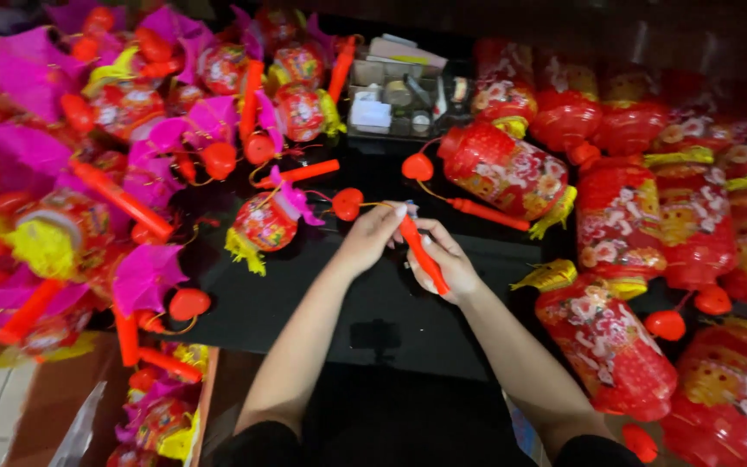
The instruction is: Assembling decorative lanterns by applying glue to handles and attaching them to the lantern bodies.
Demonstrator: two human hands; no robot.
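Two bare hands meet at the middle of the black table [304,303]. The right hand [443,259] is closed around an orange-red stick [421,252], which slants from its upper end near the fingertips down toward five o'clock across the palm. The left hand [372,235] pinches at the stick's top end, where a thin gold wire [373,205] runs off toward nine o'clock to a small red heart-shaped piece [347,203]. Just beyond that, at about ten o'clock from the hands, lies a small round lantern [266,221] with a magenta top and a yellow tassel.

As I judge it, the wire could slip out of the pinch or kink if the stick twists, and the dangling heart could snag on the lantern beside it.

Heaps of finished lanterns crowd nine o'clock and three o'clock, many cut off by the frame edge. A tray of small tools [404,102] at twelve o'clock is too dim to read item by item. How the wire joins the stick is hidden under the left fingertips.
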